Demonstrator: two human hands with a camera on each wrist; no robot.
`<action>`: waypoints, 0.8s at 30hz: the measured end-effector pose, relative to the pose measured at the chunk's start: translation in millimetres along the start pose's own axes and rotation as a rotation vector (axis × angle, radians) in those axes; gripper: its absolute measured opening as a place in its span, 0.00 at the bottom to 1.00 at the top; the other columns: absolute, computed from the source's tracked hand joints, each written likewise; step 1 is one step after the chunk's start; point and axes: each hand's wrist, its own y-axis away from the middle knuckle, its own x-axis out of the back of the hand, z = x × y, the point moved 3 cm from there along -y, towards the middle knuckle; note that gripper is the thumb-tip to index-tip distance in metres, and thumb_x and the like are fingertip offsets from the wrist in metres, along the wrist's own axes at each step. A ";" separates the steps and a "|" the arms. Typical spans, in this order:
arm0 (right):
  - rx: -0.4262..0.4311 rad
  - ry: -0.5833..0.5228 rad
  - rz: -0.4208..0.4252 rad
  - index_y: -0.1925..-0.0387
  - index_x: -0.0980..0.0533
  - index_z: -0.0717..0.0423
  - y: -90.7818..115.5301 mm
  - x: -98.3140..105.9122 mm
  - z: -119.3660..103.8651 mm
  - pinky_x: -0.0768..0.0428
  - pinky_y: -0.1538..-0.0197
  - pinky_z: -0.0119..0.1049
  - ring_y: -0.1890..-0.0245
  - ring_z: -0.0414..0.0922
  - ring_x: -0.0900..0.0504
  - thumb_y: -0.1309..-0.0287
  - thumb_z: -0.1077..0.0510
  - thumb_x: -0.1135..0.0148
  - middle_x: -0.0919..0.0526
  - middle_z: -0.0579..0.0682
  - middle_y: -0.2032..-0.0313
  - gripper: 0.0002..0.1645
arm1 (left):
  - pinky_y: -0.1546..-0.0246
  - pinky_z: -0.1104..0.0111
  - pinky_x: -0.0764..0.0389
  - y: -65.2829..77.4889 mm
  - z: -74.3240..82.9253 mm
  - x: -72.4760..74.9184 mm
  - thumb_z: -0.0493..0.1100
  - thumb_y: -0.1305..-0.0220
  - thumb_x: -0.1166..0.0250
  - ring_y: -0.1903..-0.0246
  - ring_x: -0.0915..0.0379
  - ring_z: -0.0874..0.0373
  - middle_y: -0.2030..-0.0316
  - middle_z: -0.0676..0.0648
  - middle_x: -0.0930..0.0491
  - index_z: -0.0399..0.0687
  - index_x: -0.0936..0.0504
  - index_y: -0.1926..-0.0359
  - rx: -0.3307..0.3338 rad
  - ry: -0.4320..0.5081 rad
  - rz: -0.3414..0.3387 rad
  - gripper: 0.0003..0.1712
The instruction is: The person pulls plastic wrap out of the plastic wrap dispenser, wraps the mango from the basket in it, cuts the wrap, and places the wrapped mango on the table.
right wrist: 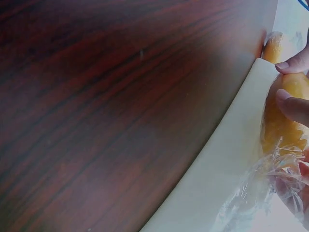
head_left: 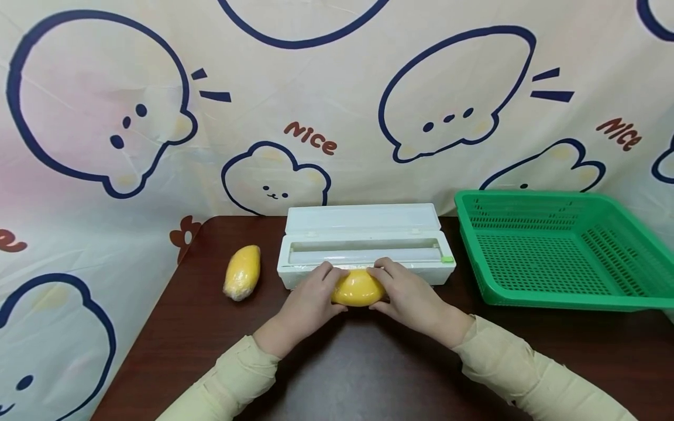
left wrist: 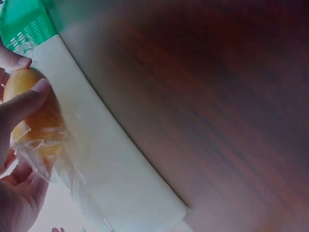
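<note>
A yellow mango (head_left: 358, 288) is held between both hands at the front of a white cling film dispenser (head_left: 365, 242). My left hand (head_left: 312, 295) grips its left end, and my right hand (head_left: 408, 295) grips the right end, thumbs on the near side. Clear cling film (left wrist: 41, 145) clings around the fruit and trails crumpled beside it, as both wrist views show. The dispenser's lid stands raised, with the film roll (head_left: 368, 255) visible inside. Part of the mango is covered by the fingers.
To the left on the dark wooden table (head_left: 347, 374) lies another mango (head_left: 243, 272), wrapped in film. A green plastic basket (head_left: 560, 301) stands at the right. Behind the table hangs a printed cloth (head_left: 347, 93) with cartoon outlines.
</note>
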 end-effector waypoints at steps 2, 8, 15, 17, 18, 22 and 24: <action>-0.006 -0.002 -0.005 0.47 0.27 0.63 0.1 -0.2 0.2 0.20 0.56 0.38 0.58 0.46 0.25 0.58 0.51 0.21 0.28 0.54 0.52 0.38 | 0.61 0.65 0.22 -0.1 0.0 0.4 0.43 0.62 0.17 0.63 0.29 0.57 0.62 0.48 0.27 0.43 0.24 0.49 -0.007 -0.037 -0.001 0.37; -0.005 0.008 -0.028 0.47 0.26 0.63 -0.1 -0.9 0.1 0.21 0.57 0.37 0.60 0.44 0.26 0.57 0.50 0.21 0.27 0.51 0.58 0.38 | 0.61 0.65 0.22 -0.7 0.3 1.0 0.47 0.63 0.17 0.62 0.29 0.56 0.63 0.48 0.25 0.43 0.23 0.50 -0.018 -0.092 -0.013 0.37; 0.004 0.012 -0.043 0.47 0.25 0.64 -0.2 -0.1 -1.0 0.20 0.60 0.37 0.65 0.43 0.25 0.58 0.51 0.20 0.27 0.50 0.63 0.38 | 0.59 0.64 0.22 -1.0 0.3 -0.2 0.45 0.61 0.18 0.61 0.29 0.55 0.60 0.48 0.25 0.42 0.23 0.50 0.010 -0.027 -0.058 0.36; 0.002 0.006 -0.046 0.46 0.25 0.64 0.1 -0.1 -1.1 0.20 0.61 0.37 0.66 0.43 0.25 0.59 0.51 0.20 0.27 0.50 0.63 0.39 | 0.58 0.64 0.22 -0.9 0.9 -1.3 0.44 0.61 0.18 0.60 0.29 0.55 0.58 0.47 0.26 0.41 0.23 0.50 0.011 -0.007 -0.061 0.36; 0.002 0.006 -0.047 0.46 0.26 0.63 0.4 -0.1 -1.1 0.20 0.62 0.37 0.67 0.43 0.25 0.59 0.52 0.20 0.27 0.50 0.63 0.39 | 0.58 0.64 0.22 -0.8 1.2 -1.6 0.44 0.62 0.18 0.61 0.29 0.55 0.57 0.47 0.27 0.41 0.24 0.50 0.008 -0.001 -0.061 0.36; -0.002 0.005 -0.053 0.45 0.26 0.63 0.0 -1.0 -0.6 0.20 0.62 0.37 0.67 0.43 0.25 0.58 0.52 0.20 0.27 0.51 0.64 0.39 | 0.59 0.65 0.22 -2.7 1.2 -0.7 0.42 0.63 0.17 0.63 0.30 0.56 0.59 0.48 0.28 0.41 0.23 0.51 -0.009 0.006 -0.061 0.36; -0.005 0.007 -0.055 0.45 0.27 0.62 -0.5 -1.6 0.1 0.20 0.62 0.37 0.67 0.43 0.25 0.58 0.52 0.21 0.26 0.51 0.63 0.39 | 0.61 0.65 0.23 -3.8 0.5 -0.1 0.43 0.63 0.17 0.65 0.30 0.56 0.62 0.49 0.28 0.41 0.23 0.51 -0.012 -0.006 -0.065 0.36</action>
